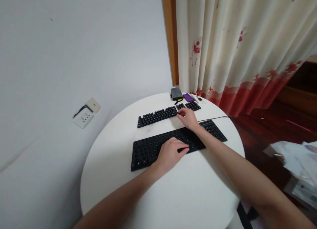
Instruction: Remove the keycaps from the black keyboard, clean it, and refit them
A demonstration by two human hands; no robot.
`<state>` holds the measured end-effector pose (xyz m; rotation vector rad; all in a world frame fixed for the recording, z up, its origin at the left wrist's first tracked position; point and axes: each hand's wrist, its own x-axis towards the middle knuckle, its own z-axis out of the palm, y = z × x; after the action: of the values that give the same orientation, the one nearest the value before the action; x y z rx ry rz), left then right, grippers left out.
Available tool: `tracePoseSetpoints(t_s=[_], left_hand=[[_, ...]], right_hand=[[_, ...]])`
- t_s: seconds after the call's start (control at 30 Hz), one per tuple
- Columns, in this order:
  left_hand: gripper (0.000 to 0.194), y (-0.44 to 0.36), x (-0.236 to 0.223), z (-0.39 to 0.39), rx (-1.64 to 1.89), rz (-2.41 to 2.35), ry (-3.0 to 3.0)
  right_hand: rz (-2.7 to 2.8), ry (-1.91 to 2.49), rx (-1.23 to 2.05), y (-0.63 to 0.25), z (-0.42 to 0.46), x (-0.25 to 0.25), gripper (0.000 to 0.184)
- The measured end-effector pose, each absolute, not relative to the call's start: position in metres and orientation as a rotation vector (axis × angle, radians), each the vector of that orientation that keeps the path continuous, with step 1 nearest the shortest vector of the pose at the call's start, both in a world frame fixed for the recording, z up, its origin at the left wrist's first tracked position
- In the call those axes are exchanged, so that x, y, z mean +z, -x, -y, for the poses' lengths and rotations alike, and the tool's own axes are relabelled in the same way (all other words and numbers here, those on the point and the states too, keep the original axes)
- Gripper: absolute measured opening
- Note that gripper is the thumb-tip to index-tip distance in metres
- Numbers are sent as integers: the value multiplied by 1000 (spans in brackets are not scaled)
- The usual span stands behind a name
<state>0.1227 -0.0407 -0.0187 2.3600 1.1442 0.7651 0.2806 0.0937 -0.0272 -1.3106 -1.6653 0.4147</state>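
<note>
Two black keyboards lie on a round white table (188, 196). The nearer keyboard (146, 149) is large; my left hand (172, 153) rests on its middle with the fingers curled down onto the keys. Behind it lies the far keyboard (157, 116), with keycaps set out in rows. My right hand (188, 118) reaches to its right end, fingers pinched together at the keys; what they grip is too small to make out. A cable (213, 117) runs off to the right from behind the near keyboard.
At the table's back edge lie a grey pouch (176, 93), a purple item (188, 97) and small white and black bits (199, 98). A wall socket (85, 114) sits left. A flowered curtain (242, 47) hangs behind, and papers (294, 159) lie at the right.
</note>
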Motion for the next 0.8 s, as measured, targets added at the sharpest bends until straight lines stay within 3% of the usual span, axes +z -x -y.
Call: tracePoseSetpoints(t_s=[0.27,0.8], left_hand=[[15,-124,-25,44,846,-1069,-2558],[11,-122,-29,37,948,-1057,-2326]], right_hand=[[1642,1281,406,-283,-98,-27,10],[1676,1285,405,-281,-94,-27,9]])
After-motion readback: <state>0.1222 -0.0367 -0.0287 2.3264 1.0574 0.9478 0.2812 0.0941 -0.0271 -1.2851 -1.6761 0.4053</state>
